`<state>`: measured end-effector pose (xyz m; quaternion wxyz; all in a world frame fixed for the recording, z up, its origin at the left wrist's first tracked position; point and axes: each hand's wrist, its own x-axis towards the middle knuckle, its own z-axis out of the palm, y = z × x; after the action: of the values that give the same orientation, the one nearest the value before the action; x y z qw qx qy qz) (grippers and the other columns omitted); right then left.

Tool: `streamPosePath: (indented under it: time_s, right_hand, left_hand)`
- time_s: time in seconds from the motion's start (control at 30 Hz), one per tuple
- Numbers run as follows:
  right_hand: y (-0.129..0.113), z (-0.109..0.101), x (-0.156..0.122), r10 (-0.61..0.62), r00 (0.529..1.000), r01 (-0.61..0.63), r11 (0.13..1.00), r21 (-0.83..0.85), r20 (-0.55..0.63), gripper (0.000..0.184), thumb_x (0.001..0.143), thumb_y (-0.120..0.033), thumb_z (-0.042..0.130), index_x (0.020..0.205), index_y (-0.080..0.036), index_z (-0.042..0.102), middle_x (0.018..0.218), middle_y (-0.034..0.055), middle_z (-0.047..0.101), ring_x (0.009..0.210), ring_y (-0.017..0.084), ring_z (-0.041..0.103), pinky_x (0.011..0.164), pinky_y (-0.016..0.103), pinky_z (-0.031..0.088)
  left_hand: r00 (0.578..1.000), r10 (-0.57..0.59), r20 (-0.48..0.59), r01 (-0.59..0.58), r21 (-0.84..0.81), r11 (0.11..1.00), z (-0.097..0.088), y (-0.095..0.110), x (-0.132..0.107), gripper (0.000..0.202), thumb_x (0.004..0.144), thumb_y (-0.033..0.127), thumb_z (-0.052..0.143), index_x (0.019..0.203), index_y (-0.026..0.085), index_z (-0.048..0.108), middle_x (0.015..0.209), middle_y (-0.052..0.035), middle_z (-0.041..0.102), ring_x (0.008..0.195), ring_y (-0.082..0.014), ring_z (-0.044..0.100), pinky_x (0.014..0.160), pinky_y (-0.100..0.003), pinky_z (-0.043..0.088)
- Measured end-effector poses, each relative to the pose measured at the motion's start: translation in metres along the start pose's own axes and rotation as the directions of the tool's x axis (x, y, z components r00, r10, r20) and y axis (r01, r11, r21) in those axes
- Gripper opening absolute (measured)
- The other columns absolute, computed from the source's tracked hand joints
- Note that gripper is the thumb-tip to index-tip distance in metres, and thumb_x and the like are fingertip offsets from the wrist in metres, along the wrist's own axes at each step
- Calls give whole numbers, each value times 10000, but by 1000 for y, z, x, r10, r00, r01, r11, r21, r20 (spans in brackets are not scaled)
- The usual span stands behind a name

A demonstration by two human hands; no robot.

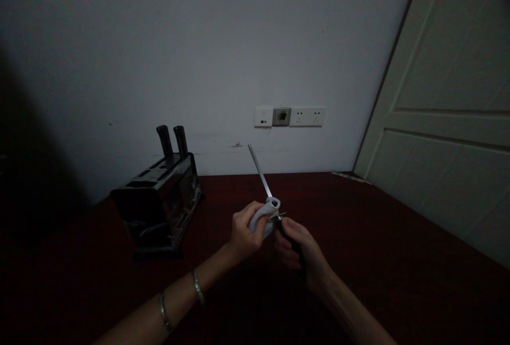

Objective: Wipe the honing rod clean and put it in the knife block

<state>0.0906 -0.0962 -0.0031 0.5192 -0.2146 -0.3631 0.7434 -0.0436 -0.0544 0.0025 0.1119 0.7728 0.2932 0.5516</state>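
My right hand is wrapped round the black handle of a honing steel, whose thin metal rod slants up and to the left, above the table. Pinched in my left hand is a white cloth, folded around the rod's lower end just above the guard. The cloth hides that stretch of the rod. Off to the left stands a black knife block, with two black-handled knives upright in its far slots. Several other slots in its top hold nothing visible.
A dark red table spreads beneath my hands and meets a white wall behind. Sockets and a switch are set in that wall. At the right rises a pale panelled door. A thin strip lies near the table's back right edge.
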Motion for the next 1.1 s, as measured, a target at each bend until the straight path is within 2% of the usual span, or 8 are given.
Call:
streamPosePath:
  time_s: [0.3, 0.6, 0.67, 0.73, 0.8, 0.9, 1.0, 1.1]
  right_hand:
    - [-5, -4, 1, 60, 990, -90, 967, 240, 127, 262, 709, -320, 662, 694, -169, 448, 460, -100, 365, 322, -9, 137, 265, 88, 109]
    - [-12, -1, -3, 13, 995, -37, 969, 244, 100, 257, 733, -308, 635, 672, -179, 421, 466, -96, 355, 331, 1, 154, 272, 91, 132]
    - [-10, -2, -2, 4, 996, -23, 975, 220, 88, 252, 730, -304, 635, 684, -186, 418, 466, -95, 366, 332, 6, 162, 273, 94, 139]
    - [-9, -4, -2, -2, 997, -13, 982, 188, 79, 257, 730, -306, 633, 678, -187, 410, 469, -92, 382, 332, 8, 169, 273, 97, 147]
    - [-8, -5, -1, -3, 997, -8, 988, 154, 73, 264, 733, -314, 627, 666, -186, 407, 471, -88, 395, 330, 7, 175, 272, 100, 155]
    - [-7, -5, 0, -4, 998, -4, 994, 113, 68, 264, 737, -339, 621, 668, -182, 421, 469, -85, 408, 321, 6, 178, 264, 105, 167]
    - [-6, -5, 0, -7, 999, 3, 997, 73, 51, 257, 744, -366, 609, 690, -175, 446, 469, -77, 432, 309, 3, 196, 258, 107, 187]
    - [-5, -4, 0, -18, 999, 17, 1000, 16, 31, 275, 748, -395, 599, 686, -168, 457, 471, -62, 469, 287, 2, 229, 249, 115, 212]
  left_hand:
    - [996, -81, 49, 81, -6, 997, 1, -5, 0, 130, 798, 244, 488, 834, 164, 584, 698, -3, 610, 607, -98, 542, 598, -195, 428]
    - [981, -185, -61, 190, 91, 978, -5, -36, 11, 148, 803, 233, 477, 868, 146, 576, 767, -18, 619, 678, -116, 559, 639, -216, 435]
    - [990, -138, 1, 136, 180, 974, -11, -45, 15, 148, 801, 201, 461, 881, 145, 572, 791, -29, 614, 707, -122, 557, 670, -232, 433]
    - [985, -58, 164, 15, 252, 968, -15, -49, 17, 153, 795, 168, 447, 879, 144, 573, 801, -41, 605, 729, -129, 552, 688, -242, 428]
    - [928, 7, 372, -119, 279, 953, -18, -48, 17, 159, 782, 142, 444, 874, 150, 573, 798, -44, 599, 736, -133, 551, 684, -238, 422]
    - [791, 35, 610, -250, 270, 930, -17, -40, 14, 147, 754, 132, 466, 849, 173, 570, 766, -25, 605, 701, -130, 562, 645, -217, 412]
    - [677, 13, 736, -287, 247, 925, -12, -28, 11, 133, 713, 138, 503, 815, 194, 566, 751, 0, 622, 684, -130, 578, 613, -204, 404]
    - [617, -34, 786, -261, 245, 934, -9, -15, 11, 162, 678, 141, 521, 816, 212, 566, 836, 7, 637, 768, -140, 592, 629, -201, 411]
